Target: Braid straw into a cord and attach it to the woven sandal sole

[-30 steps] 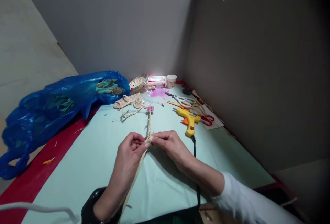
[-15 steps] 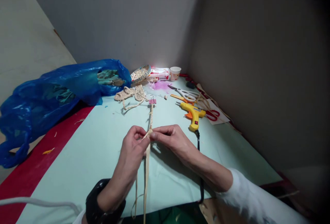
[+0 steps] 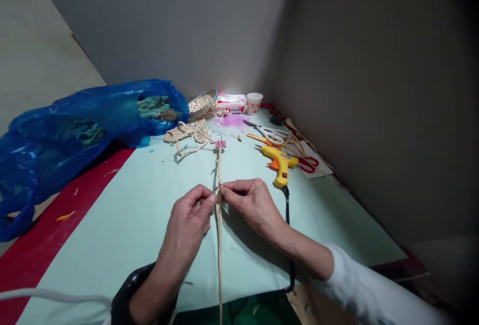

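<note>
1. Braided cord (image 3: 219, 167): lies on the pale green sheet (image 3: 130, 225), in the middle of the work area, running from the pink binder clip (image 3: 220, 144) toward the person. Clip is at its far end, wire handles pointing away.
2. Loose strands (image 3: 219, 260): run from the near end of the braid, below the fingers, down over the near edge of the sheet.
3. Left hand (image 3: 187, 217): thumb and forefinger pinched closed on the cord where braid meets strands; other fingers curled. Dark band (image 3: 136, 282) at the wrist.
4. Right hand (image 3: 258, 206): thumb and forefinger closed on the same spot from the other side, fingertips close to those of the left. White sleeve (image 3: 368, 285) on the forearm.
5. Beyond the hands, left of the clip: bundled plaited cord (image 3: 189, 133), one length looping near the clip.
6. Right of the clip: yellow glue gun (image 3: 280, 163) with black cable (image 3: 287, 210); white-handled scissors (image 3: 272, 134); red-handled scissors (image 3: 310, 164), partly over white paper (image 3: 320, 166).
7. Far end: shallow woven basket (image 3: 203, 103), tilted; red-and-white packet (image 3: 234, 105); paper cup (image 3: 254, 103), upright.
8. Far left: blue plastic bag (image 3: 86, 115), greenish material showing at its opening.
</note>
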Demonstrator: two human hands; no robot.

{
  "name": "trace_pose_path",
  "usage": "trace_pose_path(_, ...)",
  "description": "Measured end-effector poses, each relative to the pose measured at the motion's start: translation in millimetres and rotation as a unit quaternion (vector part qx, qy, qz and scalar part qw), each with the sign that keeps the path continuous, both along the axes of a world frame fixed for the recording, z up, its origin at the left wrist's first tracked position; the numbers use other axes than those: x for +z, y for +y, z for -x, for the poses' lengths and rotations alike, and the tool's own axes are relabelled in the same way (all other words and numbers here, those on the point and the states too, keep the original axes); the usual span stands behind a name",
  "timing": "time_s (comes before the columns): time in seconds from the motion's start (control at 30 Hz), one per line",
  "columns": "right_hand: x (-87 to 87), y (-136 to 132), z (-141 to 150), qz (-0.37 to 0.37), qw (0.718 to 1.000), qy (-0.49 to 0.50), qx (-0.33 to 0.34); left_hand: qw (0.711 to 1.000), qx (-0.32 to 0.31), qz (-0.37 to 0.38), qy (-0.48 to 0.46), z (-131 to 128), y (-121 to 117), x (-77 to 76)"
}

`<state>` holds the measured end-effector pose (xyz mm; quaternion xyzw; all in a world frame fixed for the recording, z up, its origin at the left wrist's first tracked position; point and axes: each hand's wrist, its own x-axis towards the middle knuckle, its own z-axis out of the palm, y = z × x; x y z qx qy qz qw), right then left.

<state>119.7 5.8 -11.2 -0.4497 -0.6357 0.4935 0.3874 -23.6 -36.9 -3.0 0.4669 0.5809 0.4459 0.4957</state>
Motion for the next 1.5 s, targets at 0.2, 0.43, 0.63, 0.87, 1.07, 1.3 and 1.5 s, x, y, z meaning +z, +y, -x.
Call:
trace_pose_path(0.2,3.7,-1,-1,0.059,0.99,0.111,0.06,0.934,-0.011,-0.123,0.336,-16,-13,4.2)
trace_pose_path(0.43,0.8,0,-1,0.122,0.967,0.214,0.066,0.891,-0.035,-0.194,0.408,-21,-16,5.0)
trace_pose_path(0.63,4.8,-2,-4,0.135,0.968,0.205,0.056,0.986,-0.001,-0.094,0.14,-2,10,16.5)
trace_pose_path(0.87,9.3,-2,-11,0.099,0.979,0.152,0.089,0.984,-0.093,0.05,-0.145,-14,18,0.9)
trace_pose_path(1.07,11.1,-1,-22,-0.094,0.982,-0.144,0.072,0.99,-0.052,0.042,-0.126,-22,14,1.5)
trace_pose_path(1.3,15.8,-19,-20,-0.267,0.855,-0.444,0.012,0.999,-0.021,0.0,-0.046,-24,14,-3.4)
trace_pose_path(1.5,8.2,-41,-13,-0.45,0.74,-0.5,-0.012,0.999,0.004,-0.015,-0.043,-24,12,-6.4)
